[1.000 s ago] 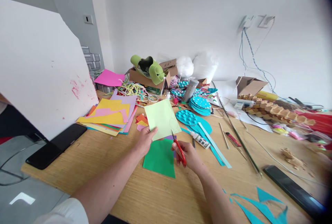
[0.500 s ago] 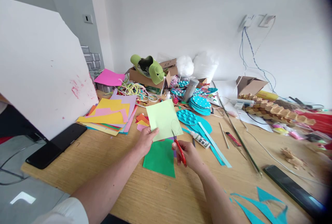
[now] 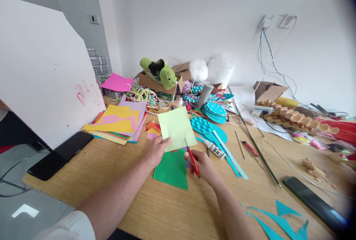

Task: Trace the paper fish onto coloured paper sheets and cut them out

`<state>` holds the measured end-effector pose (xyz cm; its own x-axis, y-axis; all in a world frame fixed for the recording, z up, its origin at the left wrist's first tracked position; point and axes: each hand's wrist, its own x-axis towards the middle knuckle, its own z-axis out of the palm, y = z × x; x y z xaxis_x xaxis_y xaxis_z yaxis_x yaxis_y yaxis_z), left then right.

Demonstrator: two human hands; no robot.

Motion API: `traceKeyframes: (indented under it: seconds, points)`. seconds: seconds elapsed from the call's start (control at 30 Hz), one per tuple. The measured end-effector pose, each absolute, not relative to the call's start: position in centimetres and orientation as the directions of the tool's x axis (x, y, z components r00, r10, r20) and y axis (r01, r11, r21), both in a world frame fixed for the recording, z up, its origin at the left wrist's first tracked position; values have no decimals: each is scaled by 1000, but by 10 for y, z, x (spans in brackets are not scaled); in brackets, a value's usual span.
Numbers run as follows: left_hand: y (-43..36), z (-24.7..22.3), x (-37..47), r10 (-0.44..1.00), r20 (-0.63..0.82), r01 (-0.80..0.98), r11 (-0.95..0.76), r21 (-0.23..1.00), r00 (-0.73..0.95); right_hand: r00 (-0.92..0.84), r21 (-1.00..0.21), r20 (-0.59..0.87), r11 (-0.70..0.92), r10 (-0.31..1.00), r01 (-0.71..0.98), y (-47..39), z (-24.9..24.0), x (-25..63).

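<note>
My left hand (image 3: 158, 151) pinches the lower left corner of a pale green sheet of paper (image 3: 174, 127), thumb on top. A thin pencil outline shows near the sheet's lower right corner. In my right hand (image 3: 202, 164) is a pair of scissors (image 3: 193, 160) with red handles. Their blades point up and meet the sheet's bottom edge below the outline; how far apart the blades are is too small to tell. Under the sheet, a dark green paper (image 3: 172, 171) lies on the table, with a bit of purple paper beside it.
Left stands a stack of coloured paper (image 3: 114, 121). A glue bottle (image 3: 215, 149), blue paper strips (image 3: 230, 155), a long stick (image 3: 258, 143) and a phone (image 3: 313, 203) lie to the right. Blue scraps (image 3: 280, 221) are near the front. Behind are a grey flask (image 3: 205, 95) and boxes.
The pale green sheet has shifted very slightly to the right with my left hand. The scissors stay at its bottom edge, and their blades look a little closer together.
</note>
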<state>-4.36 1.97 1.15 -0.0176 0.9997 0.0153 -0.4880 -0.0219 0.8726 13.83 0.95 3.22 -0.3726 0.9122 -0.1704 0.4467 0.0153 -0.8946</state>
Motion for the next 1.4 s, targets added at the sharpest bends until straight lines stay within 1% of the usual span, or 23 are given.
traceKeyframes:
  seconds: [0.43,0.8,0.97,1.2,1.4]
  points:
    - [17,12,-41,999,-3,-490,19,872,33,-389,-919,-159,7,908,393,9,34,138]
    - [16,10,-41,998,-18,-500,49,864,67,-371,-916,-160,2,915,401,9,31,136]
    - [16,8,-39,997,-9,-491,48,870,81,-338,-910,-148,5,929,414,9,29,135]
    - [17,5,-39,996,1,-476,42,879,89,-343,-911,-149,6,927,412,11,27,136]
    - [16,4,-39,995,9,-483,42,875,103,-268,-894,-182,-46,946,445,9,32,132]
